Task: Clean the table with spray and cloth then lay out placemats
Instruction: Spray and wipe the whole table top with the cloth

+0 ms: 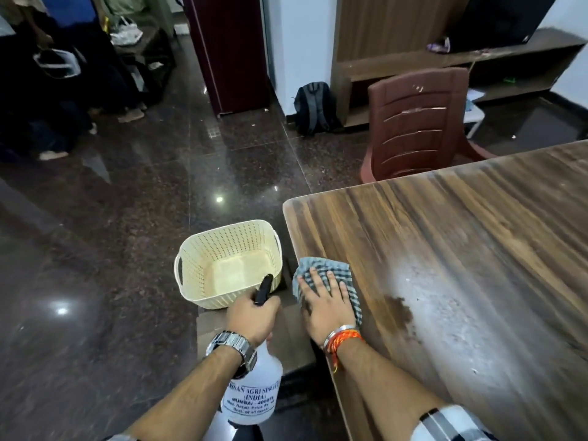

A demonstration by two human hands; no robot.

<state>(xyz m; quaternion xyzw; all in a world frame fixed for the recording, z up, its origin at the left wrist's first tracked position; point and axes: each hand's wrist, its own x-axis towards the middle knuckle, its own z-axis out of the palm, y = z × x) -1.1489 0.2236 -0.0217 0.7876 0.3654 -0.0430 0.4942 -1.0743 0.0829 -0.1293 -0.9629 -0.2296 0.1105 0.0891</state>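
Floor (127,233) = dark polished stone-look tiles w/ thin pale joints, v. glossy; light reflections (219,199) show as white spots. White wall (302,43) at centre back, dark maroon cabinet (229,52) just L of it. Grey-black backpack (313,108) on floor, leaning on wall base. Brown wood shelf unit (397,63) to R w/ open compartments, black screen (499,20) on top. Reddish-brown plastic chair (416,122) in front of unit, slatted back w/ pale marks. Far L: dim corner w/ dark clothes & bags (47,90), sandals (130,115) on floor, white bag (125,31) on low stand
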